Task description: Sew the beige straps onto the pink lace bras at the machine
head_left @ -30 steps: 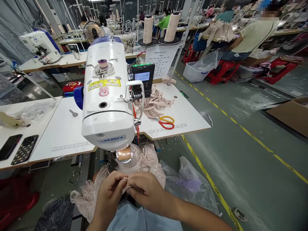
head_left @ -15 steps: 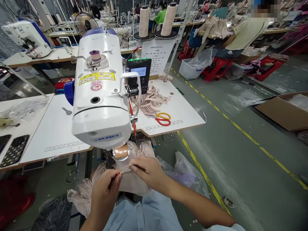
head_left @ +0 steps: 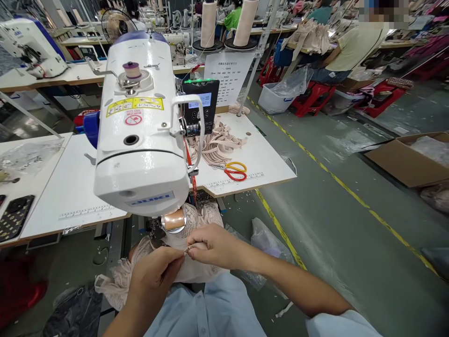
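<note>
My left hand (head_left: 156,274) and my right hand (head_left: 212,245) meet low in the middle of the head view, just in front of the sewing machine (head_left: 140,159). Each pinches a thin pale fabric strip (head_left: 186,250), of which only a small bit shows between the fingertips. Under and behind the hands hangs a beige lace garment (head_left: 191,224), its upper part close to the machine's front end. More of the lace (head_left: 114,283) bunches to the left of my left hand. The needle area is hidden by the machine head.
Scissors (head_left: 235,171) with red and yellow handles lie on the white table (head_left: 270,166) to the right, near a pile of beige straps (head_left: 220,145). A control panel (head_left: 199,107) and thread cones (head_left: 245,23) stand behind. Phone (head_left: 17,217) at left; plastic bag (head_left: 270,241) on the floor.
My hands have come closer together, so the stretch of strip visible between them is shorter. The whole view has shifted slightly, with the machine appearing a little further left.
</note>
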A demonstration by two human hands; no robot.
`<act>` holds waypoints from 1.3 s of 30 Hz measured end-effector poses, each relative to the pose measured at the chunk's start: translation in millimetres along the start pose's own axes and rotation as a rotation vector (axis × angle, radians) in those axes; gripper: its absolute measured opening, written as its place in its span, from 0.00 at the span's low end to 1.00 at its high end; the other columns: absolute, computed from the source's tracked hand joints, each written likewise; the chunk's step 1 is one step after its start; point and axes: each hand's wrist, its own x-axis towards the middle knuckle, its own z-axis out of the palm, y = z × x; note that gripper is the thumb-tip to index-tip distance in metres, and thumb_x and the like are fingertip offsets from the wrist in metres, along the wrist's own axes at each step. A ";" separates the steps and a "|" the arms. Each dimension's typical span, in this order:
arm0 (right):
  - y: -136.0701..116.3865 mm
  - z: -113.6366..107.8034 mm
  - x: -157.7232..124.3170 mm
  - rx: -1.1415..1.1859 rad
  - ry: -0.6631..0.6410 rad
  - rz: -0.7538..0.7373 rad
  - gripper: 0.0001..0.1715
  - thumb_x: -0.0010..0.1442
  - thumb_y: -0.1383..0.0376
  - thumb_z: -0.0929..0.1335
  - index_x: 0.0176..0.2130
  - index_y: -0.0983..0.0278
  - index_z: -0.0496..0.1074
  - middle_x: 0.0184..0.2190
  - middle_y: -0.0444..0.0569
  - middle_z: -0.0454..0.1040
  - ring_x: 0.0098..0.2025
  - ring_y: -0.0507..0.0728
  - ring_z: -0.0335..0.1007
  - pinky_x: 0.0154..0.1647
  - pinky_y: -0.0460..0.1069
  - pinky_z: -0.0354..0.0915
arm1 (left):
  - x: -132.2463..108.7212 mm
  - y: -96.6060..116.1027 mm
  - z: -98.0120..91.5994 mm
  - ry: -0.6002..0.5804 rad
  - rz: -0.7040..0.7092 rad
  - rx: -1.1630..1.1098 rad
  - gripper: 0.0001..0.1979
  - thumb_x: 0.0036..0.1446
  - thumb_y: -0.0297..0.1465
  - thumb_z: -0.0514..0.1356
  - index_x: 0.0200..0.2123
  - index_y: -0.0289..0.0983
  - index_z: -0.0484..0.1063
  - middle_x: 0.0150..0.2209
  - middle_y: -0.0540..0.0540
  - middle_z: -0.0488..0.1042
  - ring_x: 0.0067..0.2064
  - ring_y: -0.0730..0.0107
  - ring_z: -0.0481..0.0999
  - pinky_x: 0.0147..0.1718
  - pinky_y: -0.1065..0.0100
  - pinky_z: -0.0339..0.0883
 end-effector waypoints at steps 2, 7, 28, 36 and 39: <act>0.0 -2.1 -0.7 0.008 -0.022 -0.008 0.07 0.58 0.70 0.67 0.36 0.63 0.77 0.29 0.42 0.77 0.33 0.51 0.70 0.33 0.44 0.58 | 1.2 0.2 -0.1 -0.006 -0.024 -0.011 0.05 0.63 0.28 0.58 0.38 0.44 0.74 0.31 0.56 0.78 0.30 0.78 0.76 0.29 0.79 0.65; 2.1 -3.0 -2.7 -0.032 -0.065 -0.053 0.08 0.59 0.69 0.68 0.38 0.62 0.78 0.31 0.42 0.78 0.33 0.51 0.71 0.34 0.44 0.59 | 5.2 1.1 0.5 -0.038 -0.055 -0.033 0.06 0.63 0.30 0.58 0.36 0.44 0.74 0.29 0.56 0.77 0.28 0.78 0.74 0.27 0.79 0.64; -13.4 -8.7 14.5 -0.250 0.148 -0.152 0.05 0.59 0.67 0.66 0.32 0.63 0.73 0.28 0.44 0.72 0.32 0.52 0.66 0.31 0.46 0.56 | 15.7 -4.0 2.9 -0.095 -0.117 0.159 0.16 0.69 0.37 0.47 0.30 0.40 0.67 0.23 0.53 0.72 0.23 0.73 0.72 0.23 0.72 0.57; -25.2 -32.6 59.4 -0.424 0.068 -0.041 0.14 0.55 0.70 0.65 0.20 0.65 0.60 0.19 0.41 0.63 0.22 0.49 0.53 0.24 0.48 0.43 | 13.8 -51.4 -8.6 0.108 0.237 0.630 0.17 0.64 0.26 0.52 0.53 0.44 0.71 0.27 0.51 0.76 0.27 0.72 0.73 0.27 0.69 0.57; -27.8 -30.4 59.7 -0.458 0.070 -0.032 0.13 0.56 0.69 0.65 0.21 0.64 0.62 0.19 0.42 0.64 0.22 0.49 0.54 0.24 0.47 0.45 | 14.0 -62.8 -12.4 0.085 0.347 0.684 0.22 0.63 0.22 0.52 0.58 0.45 0.66 0.32 0.50 0.77 0.29 0.72 0.72 0.30 0.68 0.58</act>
